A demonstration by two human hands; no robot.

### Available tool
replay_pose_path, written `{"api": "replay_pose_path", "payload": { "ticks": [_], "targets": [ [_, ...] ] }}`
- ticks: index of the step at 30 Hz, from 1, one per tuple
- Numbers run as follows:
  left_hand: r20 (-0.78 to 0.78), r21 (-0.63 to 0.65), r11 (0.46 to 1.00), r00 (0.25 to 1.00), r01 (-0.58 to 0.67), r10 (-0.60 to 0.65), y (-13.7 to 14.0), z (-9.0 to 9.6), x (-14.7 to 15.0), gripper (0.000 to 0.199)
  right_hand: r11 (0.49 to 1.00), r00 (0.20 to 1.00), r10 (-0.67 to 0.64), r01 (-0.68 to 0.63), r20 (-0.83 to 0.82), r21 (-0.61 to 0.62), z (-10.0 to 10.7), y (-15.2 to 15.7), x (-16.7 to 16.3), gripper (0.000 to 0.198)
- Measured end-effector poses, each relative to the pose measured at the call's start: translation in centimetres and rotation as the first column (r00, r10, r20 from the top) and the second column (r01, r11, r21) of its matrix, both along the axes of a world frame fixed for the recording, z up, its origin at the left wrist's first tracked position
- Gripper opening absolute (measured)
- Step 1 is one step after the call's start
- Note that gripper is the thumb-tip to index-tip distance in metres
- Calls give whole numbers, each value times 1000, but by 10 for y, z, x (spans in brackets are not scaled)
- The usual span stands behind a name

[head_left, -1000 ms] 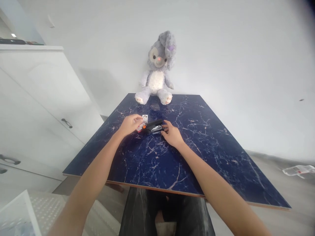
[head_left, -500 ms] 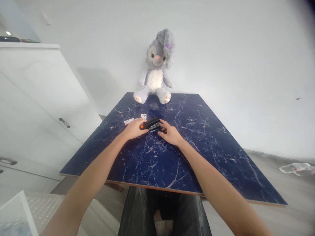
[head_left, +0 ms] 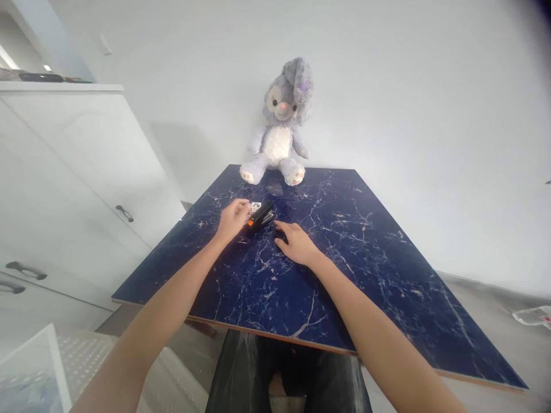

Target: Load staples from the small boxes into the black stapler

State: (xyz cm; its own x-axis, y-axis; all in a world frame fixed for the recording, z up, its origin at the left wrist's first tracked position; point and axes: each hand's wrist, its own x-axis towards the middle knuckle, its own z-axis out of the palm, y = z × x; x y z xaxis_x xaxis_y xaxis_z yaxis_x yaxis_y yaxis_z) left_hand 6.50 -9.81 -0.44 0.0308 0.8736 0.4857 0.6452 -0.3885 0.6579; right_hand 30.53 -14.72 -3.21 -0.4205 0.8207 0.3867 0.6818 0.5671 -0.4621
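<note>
A black stapler [head_left: 262, 213] with an orange patch at its near-left end lies on the blue marbled table. Just left of it is my left hand [head_left: 233, 220], its fingers drawn together in a pinch; anything between them is too small to make out. A small white card with a dark print [head_left: 256, 205] shows behind the stapler, close to those fingertips. My right hand [head_left: 297, 245] rests to the right of the stapler with thumb and fingers apart and holds nothing. Its fingertips are near the stapler's far-right end.
A grey plush rabbit [head_left: 279, 123] sits at the table's [head_left: 344, 275] back edge against the wall. On the left stands a white cabinet [head_left: 81, 166] with dark handles. A clear plastic bottle [head_left: 534, 315] lies on the floor at right.
My left hand has let go of the stapler and pulled its fingers up into a pinch. My right hand has drawn back slightly from the stapler. The red-and-white card at left no longer shows.
</note>
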Motion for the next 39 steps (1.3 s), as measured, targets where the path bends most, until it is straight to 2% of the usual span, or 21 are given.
{"api": "replay_pose_path", "payload": {
  "ticks": [2, 5, 7, 10, 12, 15, 19, 22, 25, 28, 32, 36, 39],
  "targets": [
    [25, 85, 987, 991, -134, 132, 7, 2, -12, 32, 1000, 999, 12, -13, 34, 29, 2, -1, 0, 48],
    [-195, 144, 959, 943, -243, 269, 17, 1, -30, 22, 998, 998, 26, -30, 60, 60, 4, -4, -1, 42],
    [-352, 80, 967, 901, -242, 255, 21, -2, -36, 20, 997, 997, 30, -35, 64, 64, 3, -7, -1, 41],
    [-426, -25, 978, 887, -209, 178, 22, -9, -37, 23, 999, 999, 9, -11, 43, 40, 0, -5, -5, 46],
    [-432, -15, 977, 882, -212, 185, 21, -11, -33, 25, 997, 997, -77, 77, -12, -9, -2, 1, -12, 55],
    [-459, 48, 970, 857, -238, 233, 19, -13, -29, 29, 965, 964, -250, 240, -95, -104, -3, 19, -30, 77],
    [-442, 64, 970, 865, -234, 238, 20, -15, -29, 29, 965, 966, -245, 234, -88, -115, -2, 38, -54, 122],
    [-402, 60, 975, 889, -213, 219, 25, -19, -30, 29, 967, 965, -250, 243, -80, -80, -3, 44, -64, 135],
    [-350, 64, 971, 906, -229, 237, 31, -22, -31, 28, 976, 973, -214, 209, -91, -59, -5, 51, -67, 134],
    [-297, 75, 952, 905, -296, 305, 33, -23, -34, 27, 986, 983, -167, 165, -73, -33, -6, 62, -72, 130],
    [-314, 73, 937, 884, -341, 346, 30, -21, -41, 28, 992, 991, -126, 126, -48, -1, -7, 69, -77, 125],
    [-308, 25, 946, 898, -323, 315, 25, -16, -48, 26, 994, 993, -101, 104, -60, 45, -5, 60, -77, 124],
    [-271, 16, 936, 900, -351, 342, 24, -12, -50, 27, 991, 994, -95, 99, -52, 88, -3, 37, -70, 111]
  ]
}}
